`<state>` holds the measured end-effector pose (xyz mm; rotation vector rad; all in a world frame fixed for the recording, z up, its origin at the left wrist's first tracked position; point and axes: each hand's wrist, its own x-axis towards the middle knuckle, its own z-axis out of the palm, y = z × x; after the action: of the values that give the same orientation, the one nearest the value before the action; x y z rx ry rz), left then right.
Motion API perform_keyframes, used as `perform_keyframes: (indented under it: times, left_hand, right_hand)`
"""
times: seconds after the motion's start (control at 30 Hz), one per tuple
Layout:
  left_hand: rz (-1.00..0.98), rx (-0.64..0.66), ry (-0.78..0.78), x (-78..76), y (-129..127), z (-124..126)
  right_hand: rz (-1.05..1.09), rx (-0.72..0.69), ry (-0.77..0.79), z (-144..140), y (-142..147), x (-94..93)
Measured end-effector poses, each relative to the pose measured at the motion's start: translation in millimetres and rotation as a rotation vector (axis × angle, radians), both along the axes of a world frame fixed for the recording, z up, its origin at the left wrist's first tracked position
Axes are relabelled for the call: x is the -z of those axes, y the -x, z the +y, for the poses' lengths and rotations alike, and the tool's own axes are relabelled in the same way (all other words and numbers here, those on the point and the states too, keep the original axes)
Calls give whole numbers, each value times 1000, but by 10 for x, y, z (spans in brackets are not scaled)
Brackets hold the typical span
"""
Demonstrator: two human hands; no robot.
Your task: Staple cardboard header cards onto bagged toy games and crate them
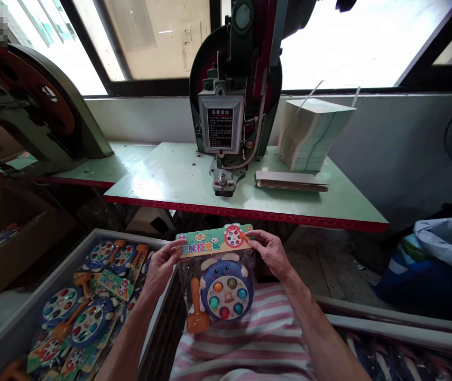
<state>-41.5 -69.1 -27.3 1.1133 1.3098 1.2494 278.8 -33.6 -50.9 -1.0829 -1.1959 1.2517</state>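
A bagged toy hangs in front of my lap: a blue, round, animal-shaped game with coloured buttons, beside an orange toy hammer, both inside clear plastic. A green printed header card runs along the bag's top. My left hand pinches the card's left end. At its right end, my right hand grips the other corner between thumb and fingers. Beyond the card stands a stapling machine, its lower head over the table's front edge. Whether the card is fastened to the bag cannot be made out.
A grey crate to the left holds several similar bagged toys. On the green table are a tied stack of cards and a small loose pile. Another crate with packed items sits at lower right, near a blue bag.
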Motion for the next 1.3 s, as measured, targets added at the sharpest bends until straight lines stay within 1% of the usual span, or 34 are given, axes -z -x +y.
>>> perform_keyframes:
  times: [0.17,0.27,0.37,0.47,0.53,0.6,0.7,0.8,0.9,1.0,1.07,1.13,1.3]
  left_hand:
    - [-29,-4,-6,-32,-26,-7]
    - [1,-2,-10,-81,-62,-27]
    - [67,-48,-55,-143,-138,-11]
    - [74,-80,-135,-198,-261,102]
    - [39,-47,-171,-249,-363,248]
    - [1,2,-202,-327,-471,445]
    - [-11,59,-253,-483,-628,815]
    - [-27,100,-274,-623,-762,1237]
    - [-55,130,-278,-701,-867,1656]
    - [-65,121,-286,-735,-939,1993]
    - [-71,103,-296,-753,-967,2145]
    - [-76,91,-308,-769,-981,2240]
    - [-91,71,-319,-778,-989,2333]
  right_hand:
    - [56,22,29,-26,15,18]
    - [94,58,41,-33,19,6]
    - [130,116,45,-16,-6,-62]
    - [140,210,7,47,-83,-192]
    - [139,276,-24,122,-166,-303]
    - [145,327,-50,231,-270,-423]
    - [164,382,-97,457,-441,-603]
    - [167,398,-116,734,-591,-762]
    - [157,401,-101,1014,-683,-867]
    - [165,451,-70,1263,-713,-908]
    - [174,476,-64,1398,-713,-912]
    - [172,484,-78,1498,-708,-910]
    - [143,491,-100,1610,-707,-905]
